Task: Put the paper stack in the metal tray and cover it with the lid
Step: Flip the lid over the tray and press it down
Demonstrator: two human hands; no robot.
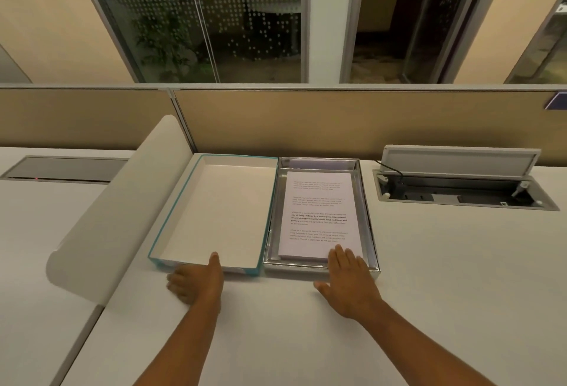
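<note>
A shiny metal tray (365, 210) sits on the white desk, right of centre. The paper stack (319, 210), with printed text on its top sheet, lies inside it. Touching the tray's left side is the lid (214, 204), white inside with teal edges and turned hollow side up. My left hand (196, 281) grips the lid's near wall, thumb inside and fingers outside. My right hand (346, 278) lies flat, its fingers reaching over the tray's near rim onto the paper's near edge and its thumb spread over the desk.
A curved white divider panel (122, 210) rises at the left of the lid. A tan partition (337, 121) closes the back of the desk. An open cable hatch (460, 189) with a raised flap sits at the right, and a shut one (61, 169) at the far left.
</note>
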